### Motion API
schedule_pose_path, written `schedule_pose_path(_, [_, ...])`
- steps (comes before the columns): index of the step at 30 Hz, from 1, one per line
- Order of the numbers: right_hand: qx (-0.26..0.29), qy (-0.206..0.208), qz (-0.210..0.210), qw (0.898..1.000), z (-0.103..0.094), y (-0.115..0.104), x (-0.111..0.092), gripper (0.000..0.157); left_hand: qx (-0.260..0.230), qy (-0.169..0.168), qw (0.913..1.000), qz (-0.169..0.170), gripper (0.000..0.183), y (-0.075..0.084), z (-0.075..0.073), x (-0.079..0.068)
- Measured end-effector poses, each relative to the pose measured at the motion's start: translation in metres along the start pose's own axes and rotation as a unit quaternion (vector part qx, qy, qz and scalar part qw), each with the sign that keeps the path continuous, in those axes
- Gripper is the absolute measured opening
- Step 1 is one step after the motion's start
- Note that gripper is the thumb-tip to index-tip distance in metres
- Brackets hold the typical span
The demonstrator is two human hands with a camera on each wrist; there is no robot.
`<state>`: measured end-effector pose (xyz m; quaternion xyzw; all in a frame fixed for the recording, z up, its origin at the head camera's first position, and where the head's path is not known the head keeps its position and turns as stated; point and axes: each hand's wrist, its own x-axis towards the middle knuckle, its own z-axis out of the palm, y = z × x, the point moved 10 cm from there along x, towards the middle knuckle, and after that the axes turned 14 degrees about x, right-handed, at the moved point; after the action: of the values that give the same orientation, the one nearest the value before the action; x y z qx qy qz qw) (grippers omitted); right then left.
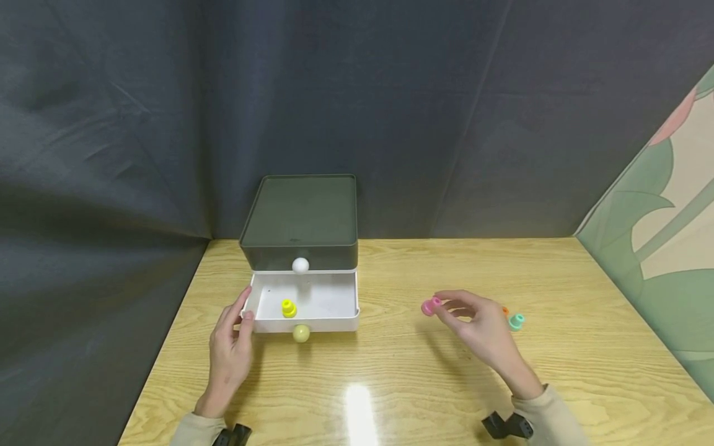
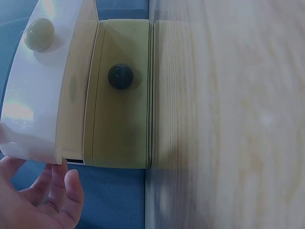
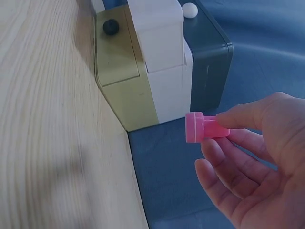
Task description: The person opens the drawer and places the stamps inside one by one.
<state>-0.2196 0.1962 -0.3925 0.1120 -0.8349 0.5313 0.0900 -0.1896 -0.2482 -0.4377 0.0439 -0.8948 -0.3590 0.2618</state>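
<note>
A white middle drawer [image 1: 326, 324] is pulled out of a small cabinet [image 1: 304, 210] with a dark green top. My left hand [image 1: 230, 353] holds the drawer's front left corner, thumb at the front panel and fingers along the side. Inside the drawer sits a yellow stepped peg [image 1: 288, 308]. To the right, above the table, my right hand [image 1: 484, 328] pinches a pink stepped peg [image 3: 194, 128] by its narrower end, between thumb and fingers. A teal peg [image 1: 516, 321] and a partly hidden orange piece [image 1: 505, 310] lie on the table behind that hand.
The cabinet stands on a wooden table [image 1: 401, 371] against a dark cloth backdrop [image 1: 390, 124]. Its lowest drawer, olive with a black knob [image 2: 120, 76], is closed, as is the top one with a white knob [image 1: 300, 266]. A patterned cloth [image 1: 658, 248] hangs at the right edge.
</note>
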Motion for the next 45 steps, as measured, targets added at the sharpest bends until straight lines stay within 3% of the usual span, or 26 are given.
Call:
schedule_pose_path(25, [0.05,-0.034,-0.049,0.997,0.046,-0.042,0.018,0.023,-0.002,0.031,0.9993,0.021,0.041,0.004,-0.009,-0.001])
schedule_pose_path(34, [0.082,-0.06,-0.057,0.993,0.073,-0.06,0.027,0.023,-0.009,0.045,0.9987,0.021,0.041,0.002,-0.012,-0.001])
schedule_pose_path(45, [0.12,-0.094,-0.075,0.985,0.107,-0.083,0.033,0.021,-0.015,0.03,0.9992,0.019,0.043,0.002,-0.008,0.0])
